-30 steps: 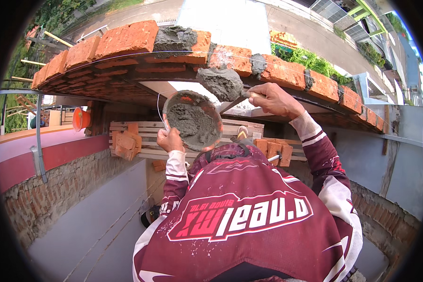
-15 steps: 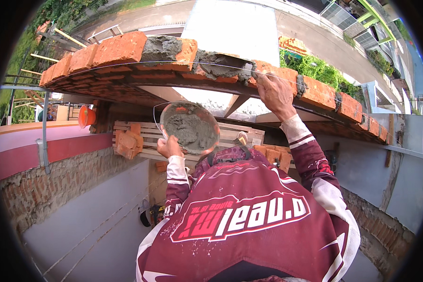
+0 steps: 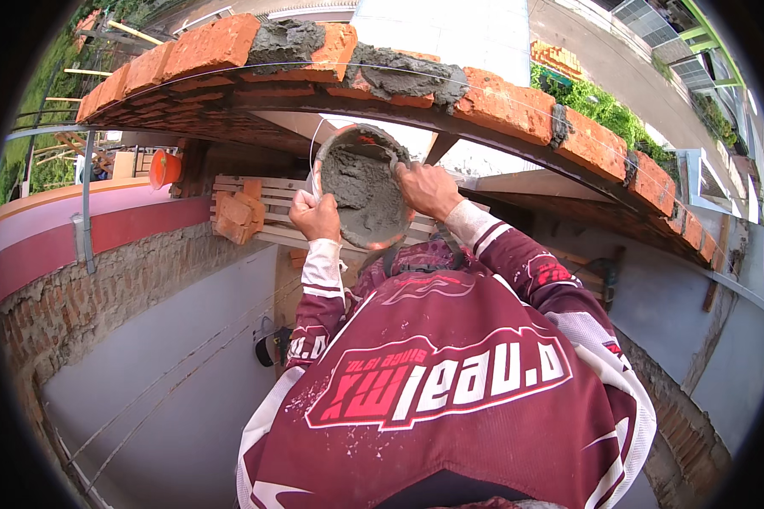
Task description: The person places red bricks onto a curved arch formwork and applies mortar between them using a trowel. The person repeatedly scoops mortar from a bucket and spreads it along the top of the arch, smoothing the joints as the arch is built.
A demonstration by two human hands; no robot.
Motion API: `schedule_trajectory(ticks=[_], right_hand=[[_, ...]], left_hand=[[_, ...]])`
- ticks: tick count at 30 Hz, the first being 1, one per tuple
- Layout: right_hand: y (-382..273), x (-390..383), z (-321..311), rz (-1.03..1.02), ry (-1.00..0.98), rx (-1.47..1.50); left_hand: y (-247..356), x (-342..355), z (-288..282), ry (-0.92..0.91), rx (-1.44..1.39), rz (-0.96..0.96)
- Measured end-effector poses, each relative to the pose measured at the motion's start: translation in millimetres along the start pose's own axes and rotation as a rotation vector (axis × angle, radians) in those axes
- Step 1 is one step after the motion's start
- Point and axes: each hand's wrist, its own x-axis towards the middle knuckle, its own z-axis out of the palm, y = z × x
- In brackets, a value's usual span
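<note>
A round orange bucket point(image 3: 409, 222) of wet grey mortar point(image 3: 361, 188) is tilted toward me below the brick wall. My left hand point(image 3: 316, 216) is closed on its near left rim, beside the thin wire handle point(image 3: 315, 140). At the opposite rim, my right hand point(image 3: 430, 188) is wrapped round a trowel point(image 3: 394, 159); only a little of its metal shows, and the blade is hidden at the mortar. Above the bucket, fresh mortar point(image 3: 407, 75) lies along a gap between the orange bricks point(image 3: 508, 105) of the wall's top course.
A taut string point(image 3: 229, 71) runs along the curved brick course. Loose bricks point(image 3: 238, 214) sit on wooden slats point(image 3: 278, 222) below. An orange container point(image 3: 165, 169) hangs at the left near a metal post point(image 3: 87, 204). Beyond the wall lies a street.
My right hand has come down from the wall's mortar bed to the bucket with the trowel. The bucket and my left hand have risen toward the wall and shifted slightly right.
</note>
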Motion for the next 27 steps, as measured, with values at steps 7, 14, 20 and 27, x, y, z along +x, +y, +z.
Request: schedule_trajectory(ticks=[7, 14, 20, 27], right_hand=[[11, -15, -24, -0.095, -0.096, -0.022], [24, -9, 22, -0.014, -0.369, 0.483], [12, -24, 10, -0.088, -0.421, 0.478], [38, -21, -37, -0.020, -0.264, 0.086]], left_hand=[[22, 8, 10, 0.006, -0.004, 0.004], [26, -10, 27, 0.051, -0.057, 0.015], [30, -11, 22, 0.011, -0.067, -0.023], [37, -15, 19, 0.017, -0.037, 0.024]])
